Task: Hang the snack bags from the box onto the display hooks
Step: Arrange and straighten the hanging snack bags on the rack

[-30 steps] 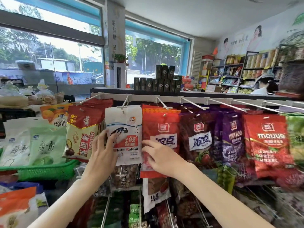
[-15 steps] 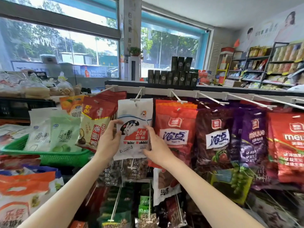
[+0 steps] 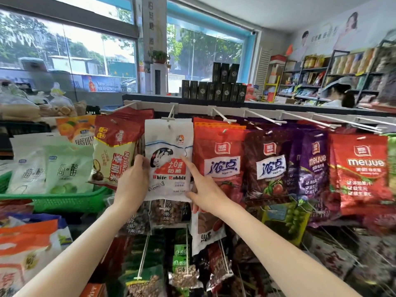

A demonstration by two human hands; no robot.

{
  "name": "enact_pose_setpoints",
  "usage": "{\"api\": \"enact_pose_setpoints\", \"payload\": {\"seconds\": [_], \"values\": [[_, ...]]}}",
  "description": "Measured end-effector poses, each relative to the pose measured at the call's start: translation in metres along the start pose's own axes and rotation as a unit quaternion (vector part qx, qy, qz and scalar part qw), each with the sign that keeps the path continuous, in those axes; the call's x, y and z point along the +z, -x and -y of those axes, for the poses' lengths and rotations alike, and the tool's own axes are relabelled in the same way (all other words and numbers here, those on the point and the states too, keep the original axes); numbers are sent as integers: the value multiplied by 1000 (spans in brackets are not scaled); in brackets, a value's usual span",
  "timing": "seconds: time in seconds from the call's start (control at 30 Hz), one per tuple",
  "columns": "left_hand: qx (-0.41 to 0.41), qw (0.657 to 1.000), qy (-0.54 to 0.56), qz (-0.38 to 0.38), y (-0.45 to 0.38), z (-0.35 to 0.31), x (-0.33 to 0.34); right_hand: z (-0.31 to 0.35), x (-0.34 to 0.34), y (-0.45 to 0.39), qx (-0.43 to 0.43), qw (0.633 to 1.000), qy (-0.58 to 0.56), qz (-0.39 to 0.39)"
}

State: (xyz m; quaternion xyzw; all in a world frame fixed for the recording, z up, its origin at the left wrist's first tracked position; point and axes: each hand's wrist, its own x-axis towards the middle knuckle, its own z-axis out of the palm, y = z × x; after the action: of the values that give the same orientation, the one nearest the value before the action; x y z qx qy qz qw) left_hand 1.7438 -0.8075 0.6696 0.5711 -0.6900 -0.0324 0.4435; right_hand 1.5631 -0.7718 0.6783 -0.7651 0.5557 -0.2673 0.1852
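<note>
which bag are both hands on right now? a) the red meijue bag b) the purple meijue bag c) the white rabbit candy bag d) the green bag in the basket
c: the left hand holds the left edge of the White Rabbit candy bag hanging on its display hook, and the right hand touches its front with an outstretched index finger.

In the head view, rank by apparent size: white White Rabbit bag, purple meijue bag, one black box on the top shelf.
1-2. White White Rabbit plastic bag and purple meijue plastic bag: too alike, purple partly hidden.
3. Black cardboard box, farther away.
</note>
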Motion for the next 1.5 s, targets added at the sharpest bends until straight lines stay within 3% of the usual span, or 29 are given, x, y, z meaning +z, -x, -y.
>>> {"api": "enact_pose_setpoints", "payload": {"seconds": [0.13,0.2,0.3,0.37,0.47,0.53,0.6,0.73,0.8,0.9,0.97,1.03,1.13,1.4,1.5], "values": [[13,985,-161,64,18,3,-5,7,-1,11,-4,998,66,4],[80,972,-218,46,32,10,-8,11,-18,22,-17,995,94,-15],[197,956,-218,1,34,13,-11,-3,-55,24,10,974,104,-201],[233,959,-152,44,33,-5,-8,-17,-73,25,63,951,138,-268],[174,970,-26,170,36,-34,12,-36,-67,37,112,950,204,-208],[126,964,-12,235,38,-43,32,-46,-52,51,142,955,206,-159],[100,963,-21,248,40,-49,46,-57,-39,63,155,961,192,-125],[116,968,-95,200,40,-53,57,-72,-45,80,165,968,186,-10],[95,975,-36,198,39,-53,57,-81,-57,89,167,971,155,-70],[33,978,36,203,31,-57,57,-92,-82,95,161,950,104,-247],[-30,974,82,207,27,-60,57,-101,-99,94,172,934,95,-298],[-60,974,97,197,26,-63,58,-112,-111,88,201,934,111,-274],[-29,989,27,139,30,-66,62,-127,-116,80,233,945,124,-192],[-56,998,3,-30,74,-121,89,-150,-129,75,181,972,95,-114],[18,999,-17,-48,74,-162,104,-143,-147,80,137,961,241,-3]]}}
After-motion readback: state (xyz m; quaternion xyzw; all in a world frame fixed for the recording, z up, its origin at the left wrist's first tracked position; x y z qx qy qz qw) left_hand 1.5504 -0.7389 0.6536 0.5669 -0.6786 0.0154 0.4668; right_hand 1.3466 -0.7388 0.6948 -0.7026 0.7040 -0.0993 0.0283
